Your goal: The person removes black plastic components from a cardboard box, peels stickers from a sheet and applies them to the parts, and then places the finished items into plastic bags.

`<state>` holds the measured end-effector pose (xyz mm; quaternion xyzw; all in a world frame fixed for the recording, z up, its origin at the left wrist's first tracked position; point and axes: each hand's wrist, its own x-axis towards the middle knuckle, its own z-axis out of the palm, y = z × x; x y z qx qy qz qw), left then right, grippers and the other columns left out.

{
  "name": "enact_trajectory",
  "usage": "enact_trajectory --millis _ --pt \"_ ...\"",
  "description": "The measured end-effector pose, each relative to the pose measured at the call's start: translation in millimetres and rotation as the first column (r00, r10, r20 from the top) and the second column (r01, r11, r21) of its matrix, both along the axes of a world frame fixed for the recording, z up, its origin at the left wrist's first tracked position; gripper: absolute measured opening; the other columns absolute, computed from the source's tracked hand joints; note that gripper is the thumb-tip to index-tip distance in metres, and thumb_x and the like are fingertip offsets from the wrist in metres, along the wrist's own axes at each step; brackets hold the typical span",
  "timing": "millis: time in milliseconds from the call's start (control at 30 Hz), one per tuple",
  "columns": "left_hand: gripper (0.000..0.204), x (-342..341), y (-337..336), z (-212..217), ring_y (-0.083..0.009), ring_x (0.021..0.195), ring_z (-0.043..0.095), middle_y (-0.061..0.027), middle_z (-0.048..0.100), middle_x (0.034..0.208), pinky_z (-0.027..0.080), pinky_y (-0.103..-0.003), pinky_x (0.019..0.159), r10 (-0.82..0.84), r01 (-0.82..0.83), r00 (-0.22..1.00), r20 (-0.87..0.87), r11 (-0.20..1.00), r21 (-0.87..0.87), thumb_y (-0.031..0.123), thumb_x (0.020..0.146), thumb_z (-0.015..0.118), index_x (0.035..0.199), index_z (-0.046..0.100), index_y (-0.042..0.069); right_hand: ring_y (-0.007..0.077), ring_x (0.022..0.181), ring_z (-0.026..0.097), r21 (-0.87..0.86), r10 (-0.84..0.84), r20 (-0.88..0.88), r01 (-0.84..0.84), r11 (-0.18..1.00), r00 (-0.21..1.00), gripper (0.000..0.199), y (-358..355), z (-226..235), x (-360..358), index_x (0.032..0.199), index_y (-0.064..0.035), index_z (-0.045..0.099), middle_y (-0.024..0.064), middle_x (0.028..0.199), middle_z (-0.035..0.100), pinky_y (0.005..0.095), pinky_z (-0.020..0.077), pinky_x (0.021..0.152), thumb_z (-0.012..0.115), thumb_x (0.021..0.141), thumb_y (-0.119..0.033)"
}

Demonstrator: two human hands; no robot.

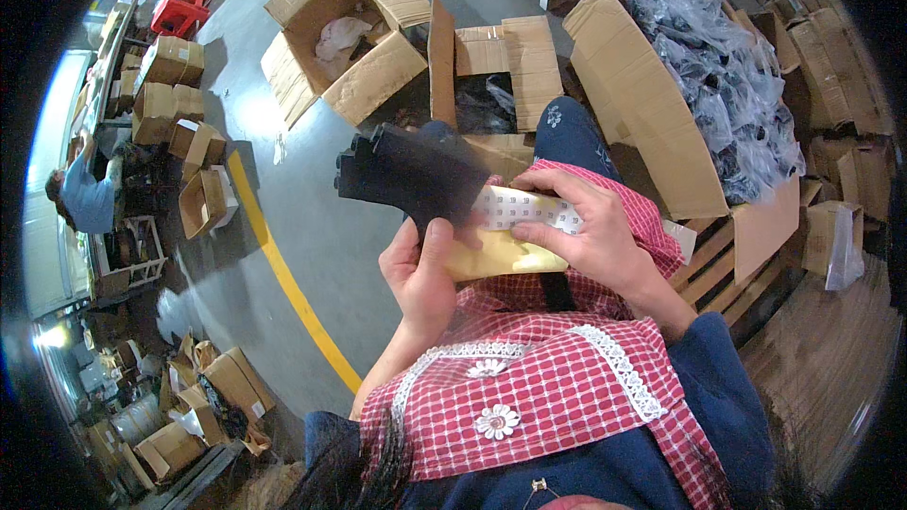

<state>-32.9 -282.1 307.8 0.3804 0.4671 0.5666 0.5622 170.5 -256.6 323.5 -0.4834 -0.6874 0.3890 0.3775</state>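
My left hand (422,276) grips a black plastic part (411,173) and, against it, the lower end of a yellow backing sheet (496,253) that carries small white stickers (522,209). My right hand (584,225) rests on the right side of that sheet, fingers spread over the sticker strip and pinching its edge. Both hands are held above my lap, over a red-and-white checked apron (548,378) with white lace trim.
An open cardboard box (652,104) full of black parts in clear bags stands at the right on a wooden pallet (727,274). Two more open boxes (340,38) lie ahead on the grey floor. A yellow floor line (288,279) runs left. A person in blue (85,194) works far left among stacked cartons.
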Motion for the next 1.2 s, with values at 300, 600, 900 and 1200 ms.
enact_trajectory --millis 300,600,900,1200 --pt "0.026 -4 -2 -13 -0.0168 0.078 0.061 -0.0138 0.068 0.102 0.049 -0.028 0.070 0.032 -0.029 0.996 0.085 0.999 -0.037 0.013 0.103 0.049 0.116 0.060 -0.007 0.0154 0.098 0.067 -0.305 -0.054 -0.311 -0.046 0.951 0.949 0.035 -6 -2 10 0.115 0.0005 0.065 0.0092 0.107 0.070 0.0300 0.0537 0.084 0.075 0.084 -0.011" --pt "0.025 -6 0 -14 -0.0177 0.081 0.064 -0.0154 0.069 0.103 0.051 -0.028 0.070 0.114 -0.111 0.990 0.083 0.993 -0.043 0.013 0.102 0.050 0.116 0.061 -0.006 0.0113 0.097 0.064 -0.431 -0.116 -0.413 -0.082 0.899 0.903 0.030 -8 -5 23 0.114 -0.0010 0.062 0.0042 0.108 0.066 0.0275 0.0521 0.087 0.072 0.086 -0.009" --pt "0.026 -10 0 -17 -0.0179 0.084 0.065 -0.0149 0.069 0.103 0.051 -0.028 0.071 0.080 -0.080 0.994 0.069 0.997 -0.008 0.012 0.102 0.051 0.116 0.061 -0.006 0.0125 0.102 0.062 -0.412 -0.095 -0.502 -0.141 0.900 0.860 0.044 -7 -9 32 0.124 0.0007 0.055 0.0055 0.114 0.062 0.0292 0.0495 0.093 0.068 0.083 -0.007" --pt "0.026 -11 0 -17 -0.0176 0.085 0.065 -0.0143 0.069 0.106 0.052 -0.029 0.072 0.069 -0.068 0.995 0.068 0.997 -0.024 0.011 0.102 0.050 0.117 0.061 -0.007 0.0128 0.103 0.062 -0.411 -0.104 -0.508 -0.135 0.902 0.855 0.042 -7 -10 31 0.123 0.0009 0.055 0.0059 0.115 0.063 0.0290 0.0497 0.092 0.067 0.083 -0.007"
